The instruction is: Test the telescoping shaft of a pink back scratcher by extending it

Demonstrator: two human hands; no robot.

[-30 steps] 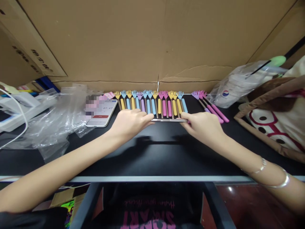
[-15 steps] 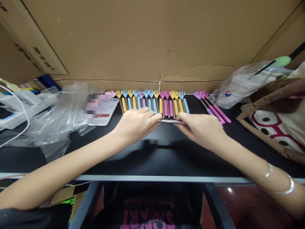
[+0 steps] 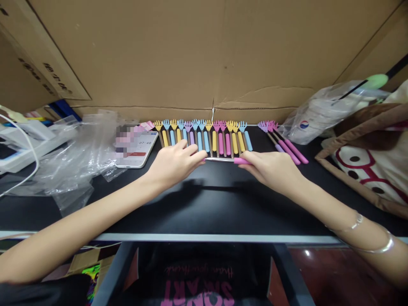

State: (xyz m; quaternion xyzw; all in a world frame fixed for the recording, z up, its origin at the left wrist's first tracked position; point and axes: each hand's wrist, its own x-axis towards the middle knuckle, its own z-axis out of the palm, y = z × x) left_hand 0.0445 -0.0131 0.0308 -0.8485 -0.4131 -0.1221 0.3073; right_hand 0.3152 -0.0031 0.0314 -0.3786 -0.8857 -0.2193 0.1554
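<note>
The person is holding a slim telescopic back scratcher (image 3: pixel 223 160) between both hands, low over the black table (image 3: pixel 204 204) and just in front of a row of similar scratchers (image 3: pixel 204 138). It is showing a thin silver metal shaft with a pink handle at its right end; its claw end is hiding behind the left fingers. Its long axis is lying level and crosswise, running left to right, with the handle pointing right.

The left hand (image 3: pixel 174 163) is pinching the shaft's left end, its grip clenched on the scratcher. The right hand (image 3: pixel 274 170) is grasping the pink handle between its fingertips.

The row is lying with hand-shaped claws pointing away toward the cardboard wall (image 3: pixel 204 59). A few loose pink and purple scratchers (image 3: pixel 285 146) are sitting to the right, and a phone (image 3: pixel 137 148) is resting to the left beside crumpled plastic bags (image 3: pixel 79 157).
</note>
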